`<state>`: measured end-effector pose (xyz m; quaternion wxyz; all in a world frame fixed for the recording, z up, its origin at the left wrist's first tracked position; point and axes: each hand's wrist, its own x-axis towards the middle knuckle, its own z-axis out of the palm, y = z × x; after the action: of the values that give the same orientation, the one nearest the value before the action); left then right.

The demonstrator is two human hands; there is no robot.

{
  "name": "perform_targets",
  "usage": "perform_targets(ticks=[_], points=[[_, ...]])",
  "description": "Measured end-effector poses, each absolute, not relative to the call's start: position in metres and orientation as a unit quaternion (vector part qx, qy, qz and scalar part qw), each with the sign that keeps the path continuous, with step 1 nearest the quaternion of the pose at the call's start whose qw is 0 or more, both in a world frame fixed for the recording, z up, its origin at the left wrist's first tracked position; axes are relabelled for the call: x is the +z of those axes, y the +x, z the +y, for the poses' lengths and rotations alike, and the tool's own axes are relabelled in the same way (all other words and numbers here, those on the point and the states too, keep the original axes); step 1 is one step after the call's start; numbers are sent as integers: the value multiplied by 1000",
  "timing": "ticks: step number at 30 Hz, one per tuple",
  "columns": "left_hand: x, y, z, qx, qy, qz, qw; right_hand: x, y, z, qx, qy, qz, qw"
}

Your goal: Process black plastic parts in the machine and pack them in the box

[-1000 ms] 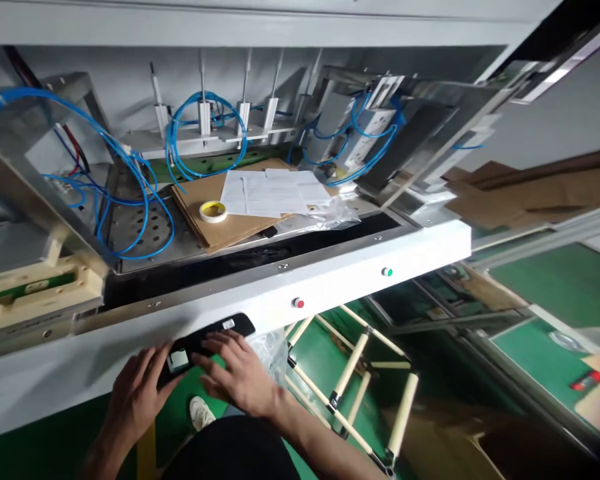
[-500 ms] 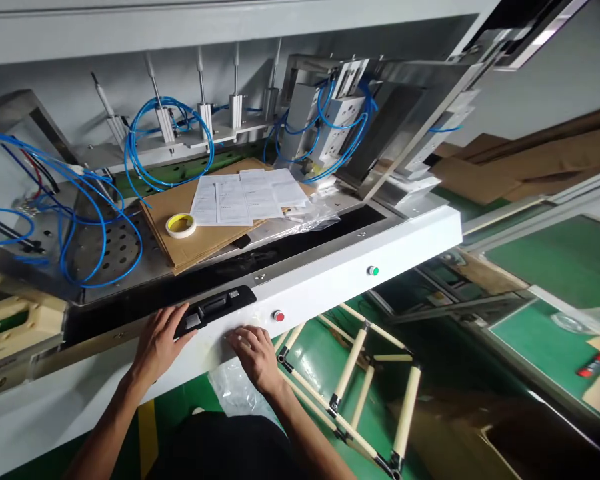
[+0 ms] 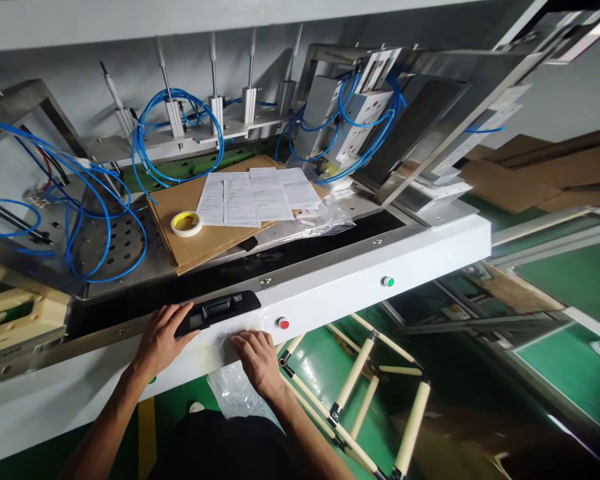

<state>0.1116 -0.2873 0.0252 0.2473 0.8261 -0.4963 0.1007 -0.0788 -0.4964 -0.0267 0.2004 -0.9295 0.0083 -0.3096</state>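
Note:
My left hand (image 3: 166, 340) grips the left end of a black plastic trim panel (image 3: 233, 308), fingers over its far side and thumb in front. The panel has a recessed pocket and lies on the white front rail (image 3: 340, 293) of a machine. My right hand (image 3: 257, 360) rests against the rail's front, just below the panel's right end. Its fingers are curled together, and what they hold, if anything, is hidden. Under it hangs a clear plastic bag (image 3: 233, 390). To its right on the rail sits a red push button (image 3: 283, 323).
Behind the rail, cardboard sheets (image 3: 163, 210) carry printed papers (image 3: 257, 193) and a tape roll (image 3: 186, 225). Blue air hoses (image 3: 105, 240) loop over the machine bed. A green button (image 3: 389, 282) sits further right. Below stands a cream pipe frame (image 3: 353, 380).
The view has shifted slightly, so the machine's right side appears further right. Both hands and the black trim panel stay in nearly the same places.

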Motion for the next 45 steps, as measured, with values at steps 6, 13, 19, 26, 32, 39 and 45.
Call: perform_targets(ticks=[6, 13, 19, 26, 32, 39, 45], points=[[32, 111, -279, 103, 834, -463, 283, -25, -80, -501, -307, -935, -7, 178], [15, 73, -210, 318, 822, -357, 309, 3, -80, -503, -319, -937, 10, 139], [10, 49, -231, 306, 852, -331, 266, 31, -67, -503, -344, -933, -14, 104], [35, 86, -251, 191, 845, -318, 384, 61, -32, -523, -260, -957, -63, 113], [22, 98, -262, 221, 854, -245, 402, 66, 9, -536, -207, -971, -54, 109], [36, 76, -274, 309, 865, -263, 295, 49, 20, -540, -198, -966, -63, 152], [34, 76, -293, 174, 857, -478, 87, 47, 23, -542, -197, -964, -68, 166]])
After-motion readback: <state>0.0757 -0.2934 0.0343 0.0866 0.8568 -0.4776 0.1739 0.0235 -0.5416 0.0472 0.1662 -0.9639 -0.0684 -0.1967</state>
